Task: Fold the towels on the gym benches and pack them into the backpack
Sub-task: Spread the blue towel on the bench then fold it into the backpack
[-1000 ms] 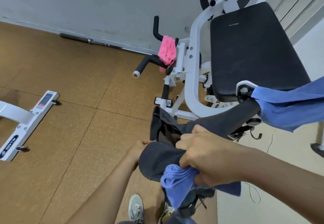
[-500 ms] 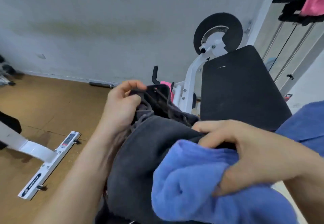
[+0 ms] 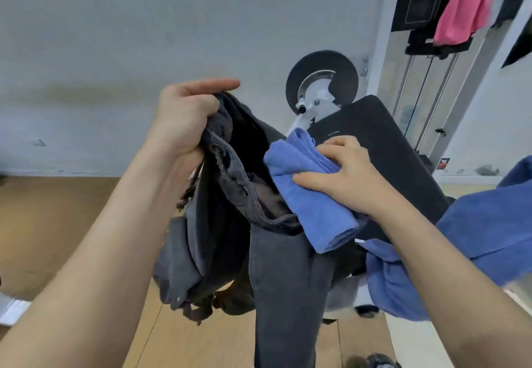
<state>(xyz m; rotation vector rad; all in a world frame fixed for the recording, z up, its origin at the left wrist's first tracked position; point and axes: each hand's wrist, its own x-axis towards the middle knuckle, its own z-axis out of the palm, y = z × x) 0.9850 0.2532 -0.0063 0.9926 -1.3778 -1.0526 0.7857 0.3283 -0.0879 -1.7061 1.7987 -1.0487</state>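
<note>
The grey backpack [image 3: 276, 267] hangs in mid-air with its dark mouth [image 3: 244, 137] facing up and to the right. The folded blue towel [image 3: 311, 203] lies just right of that mouth, touching the rim, its long axis slanting from upper left to lower right. The right hand [image 3: 345, 180] grips it, fingers [image 3: 338, 143] curled over the roll. The left hand [image 3: 184, 117] clutches the far rim.

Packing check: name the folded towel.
The blue towel gripped by the right hand at the backpack mouth; the other blue towel and the pink towel hang unfolded.
</note>
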